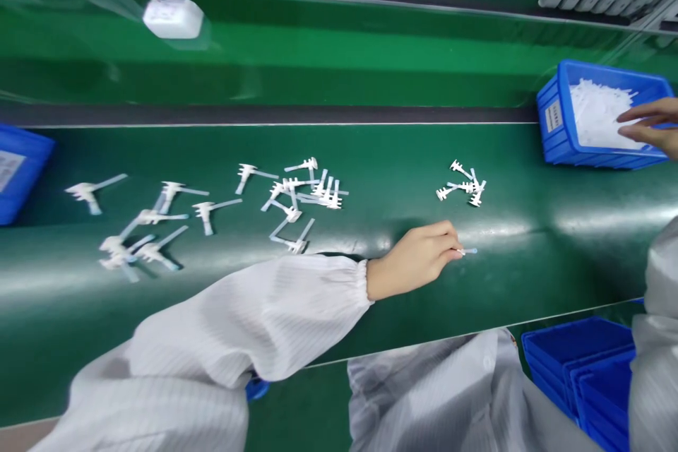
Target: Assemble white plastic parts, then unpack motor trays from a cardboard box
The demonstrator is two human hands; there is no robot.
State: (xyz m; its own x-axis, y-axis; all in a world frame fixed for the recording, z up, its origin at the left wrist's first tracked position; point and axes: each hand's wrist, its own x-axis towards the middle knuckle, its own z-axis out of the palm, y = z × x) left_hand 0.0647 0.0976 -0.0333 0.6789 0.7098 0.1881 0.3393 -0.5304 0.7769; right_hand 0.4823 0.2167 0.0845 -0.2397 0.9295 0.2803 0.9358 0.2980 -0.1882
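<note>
1. The worktop [381, 155], smooth glossy green, spreads beneath the left grip.
2. A white, finely striped sleeve [296, 318], gathered at the cuff, runs back from that grip.
3. The ribbed blue plastic bin [593, 157], beyond and right of it, holds heaped white pieces [593, 113]; its label [554, 116] is too small to read.
4. A blue container [32, 162] stands far left of it, its label blurred.
5. The left hand [416, 261] pinches narrowly on a small piece.
6. The right hand [654, 126] has fingers slightly parted at the bin; contact cannot be told.
7. White toothed parts [332, 202] with pale-blue strips lie scattered left of the left grip; a small cluster [467, 187] lies just beyond it.
8. The pinched piece [469, 251] shows its pale strip past the fingertips.
</note>
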